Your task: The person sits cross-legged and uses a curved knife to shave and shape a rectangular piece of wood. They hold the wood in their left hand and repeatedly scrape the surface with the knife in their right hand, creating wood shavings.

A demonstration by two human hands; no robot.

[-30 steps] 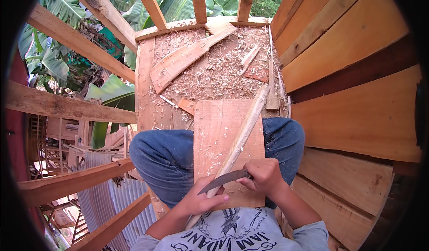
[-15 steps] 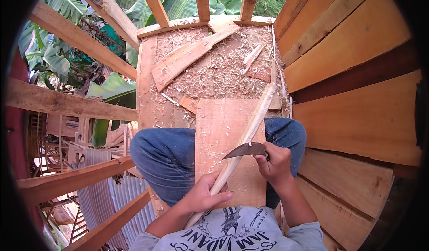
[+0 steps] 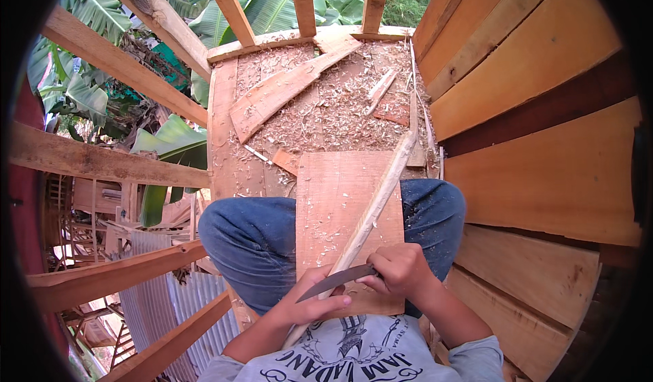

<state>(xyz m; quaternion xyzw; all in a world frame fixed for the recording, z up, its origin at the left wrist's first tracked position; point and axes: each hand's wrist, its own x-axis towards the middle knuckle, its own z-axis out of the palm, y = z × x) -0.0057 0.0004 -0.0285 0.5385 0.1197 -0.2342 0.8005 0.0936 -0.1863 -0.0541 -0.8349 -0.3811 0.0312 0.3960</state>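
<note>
A long pale wooden stick (image 3: 375,204) slants up and to the right across a flat board (image 3: 320,198) on my lap. My left hand (image 3: 314,299) is closed around the stick's lower part, near my shirt. In my right hand (image 3: 401,270) is a knife with a dark curved blade (image 3: 340,280); the fist wraps its handle, which is mostly hidden. The blade lies across the stick just above my left hand, its tip pointing left over the left thumb's base.
Wood shavings (image 3: 292,127) cover the plank floor ahead. A large offcut plank (image 3: 286,91) and a smaller wood piece (image 3: 382,89) lie among them. Wooden railing bars (image 3: 109,163) stand at the left, a plank wall (image 3: 537,178) at the right. My knees flank the lap board.
My right hand has drawn the knife down the stick toward my body and slightly left, from mid-stick to just above my left hand. The left hand keeps its grip.
</note>
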